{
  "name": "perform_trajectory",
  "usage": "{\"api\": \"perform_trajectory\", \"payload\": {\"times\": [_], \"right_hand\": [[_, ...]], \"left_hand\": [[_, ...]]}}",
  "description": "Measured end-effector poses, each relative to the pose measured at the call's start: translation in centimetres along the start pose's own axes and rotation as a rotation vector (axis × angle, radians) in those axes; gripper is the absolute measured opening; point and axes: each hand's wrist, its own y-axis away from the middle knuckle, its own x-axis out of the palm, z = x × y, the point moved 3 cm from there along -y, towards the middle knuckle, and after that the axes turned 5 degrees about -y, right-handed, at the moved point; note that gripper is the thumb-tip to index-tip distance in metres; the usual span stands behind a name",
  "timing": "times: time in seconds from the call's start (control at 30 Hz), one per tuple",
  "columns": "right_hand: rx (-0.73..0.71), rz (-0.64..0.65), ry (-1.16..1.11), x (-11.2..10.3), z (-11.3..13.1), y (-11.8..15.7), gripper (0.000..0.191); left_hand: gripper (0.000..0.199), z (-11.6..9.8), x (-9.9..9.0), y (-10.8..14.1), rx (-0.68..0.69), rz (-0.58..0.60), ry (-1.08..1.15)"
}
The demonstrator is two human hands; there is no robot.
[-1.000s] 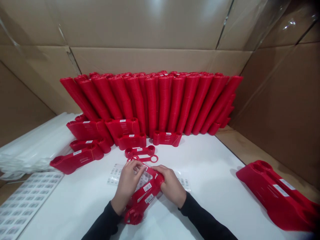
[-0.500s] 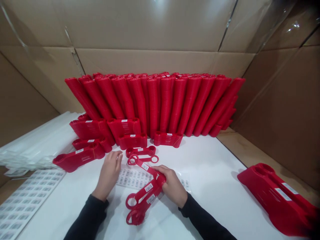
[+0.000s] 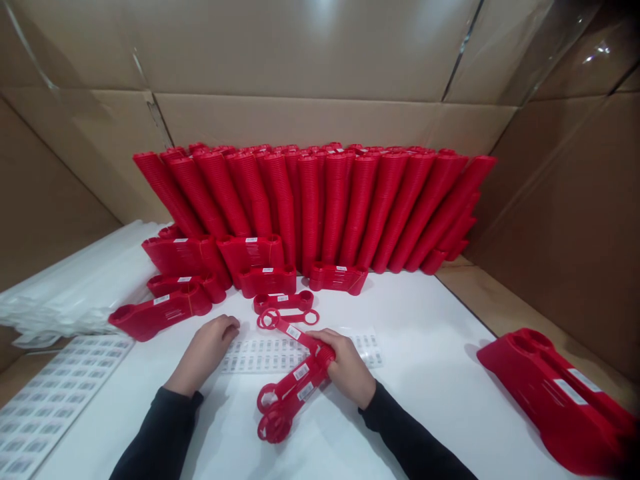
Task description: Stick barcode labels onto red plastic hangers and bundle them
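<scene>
My right hand (image 3: 347,367) grips a fanned bunch of red plastic pieces (image 3: 285,397) near one end. They are flat and long with ring-shaped ends, and white barcode labels show on several. One piece (image 3: 294,332) sticks out toward the upper left. My left hand (image 3: 213,343) is apart from the bunch, to its left, with its fingers curled together; whatever they hold, if anything, is hidden. Beneath the hands lies a sheet of barcode labels (image 3: 250,357). Just beyond it rests a small stack of the red pieces (image 3: 283,303), with a loose piece (image 3: 297,319) in front.
Tall columns of stacked red pieces (image 3: 335,207) line the back against cardboard walls (image 3: 320,123). Shorter labelled stacks (image 3: 160,310) stand before them. On the left are clear plastic bags (image 3: 95,273) and another label sheet (image 3: 65,393); more red stacks (image 3: 545,393) are at the right.
My left hand has moved down and left, away from the red pieces, and its fingers have curled in. My right hand keeps its grip; the fanned ends have drawn slightly closer together.
</scene>
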Motion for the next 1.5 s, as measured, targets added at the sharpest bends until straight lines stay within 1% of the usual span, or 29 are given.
{"api": "perform_trajectory", "payload": {"times": [0.17, 0.27, 0.33, 0.4, 0.47, 0.5, 0.57, 0.67, 0.7, 0.77, 0.87, 0.93, 1.13, 1.2, 1.23, 1.3, 1.37, 1.4, 1.5], "right_hand": [[0.041, 0.004, 0.04, 0.0, -0.4, -0.2, 0.052], [0.081, 0.012, 0.068, 0.1, -0.9, -0.3, 0.05], [0.105, 0.008, 0.097, 0.1, -1.3, -0.4, 0.05], [0.102, 0.0, 0.116, 0.1, -1.4, -0.3, 0.051], [0.083, 0.001, 0.112, 0.3, -1.4, -0.3, 0.05], [0.072, 0.004, 0.102, 0.3, -1.3, -0.2, 0.049], [0.049, 0.012, 0.074, 0.5, -1.1, -0.1, 0.047], [0.0, 0.015, 0.036, 0.6, -0.8, 0.0, 0.046], [-0.015, 0.01, 0.029, 0.7, -0.7, 0.0, 0.046], [-0.037, 0.003, 0.014, 0.6, -0.6, 0.0, 0.045], [-0.045, -0.024, 0.009, 0.5, -0.5, -0.1, 0.048], [-0.049, -0.054, 0.007, 0.3, -0.6, -0.1, 0.053], [-0.06, -0.147, -0.021, -0.2, -1.0, -0.2, 0.055], [-0.072, -0.172, -0.042, -0.4, -1.0, -0.2, 0.056], [-0.079, -0.183, -0.053, -0.5, -1.0, -0.2, 0.055], [-0.089, -0.201, -0.075, -0.6, -0.8, -0.1, 0.054], [-0.095, -0.211, -0.093, -0.7, -0.6, -0.1, 0.052], [-0.096, -0.215, -0.098, -0.7, -0.6, 0.0, 0.051], [-0.093, -0.216, -0.1, -0.7, -0.5, 0.0, 0.05]], "left_hand": [[0.02, 0.2, -0.3, 0.1, 0.014, 0.005, 0.018], [0.02, 0.3, -1.3, 0.1, 0.013, -0.03, 0.056], [0.021, 0.1, -2.3, 0.1, -0.004, -0.093, 0.113], [0.023, -0.2, -3.1, 0.2, -0.038, -0.182, 0.179], [0.024, -0.9, -3.5, 0.3, -0.078, -0.258, 0.24], [0.024, -1.4, -3.5, 0.4, -0.09, -0.273, 0.277], [0.029, -2.5, -2.9, 0.5, -0.095, -0.24, 0.376], [0.039, -4.3, -1.6, 0.6, -0.079, -0.138, 0.531], [0.039, -4.8, -1.3, 0.7, -0.075, -0.123, 0.557], [0.035, -5.5, -0.9, 0.8, -0.069, -0.133, 0.579], [0.029, -6.0, -0.7, 1.0, -0.055, -0.154, 0.573], [0.029, -6.2, -0.5, 1.0, -0.025, -0.149, 0.55], [0.036, -7.1, 0.3, 1.4, 0.176, -0.05, 0.412], [0.035, -7.2, 0.2, 1.5, 0.215, -0.077, 0.398], [0.033, -7.1, 0.1, 1.5, 0.197, -0.111, 0.401], [0.031, -6.8, -0.1, 1.4, 0.087, -0.164, 0.439], [0.034, -6.4, 0.0, 1.3, -0.042, -0.157, 0.528], [0.036, -6.3, 0.0, 1.3, -0.077, -0.145, 0.58], [0.036, -6.6, 0.0, 1.4, -0.076, -0.152, 0.691]]}}
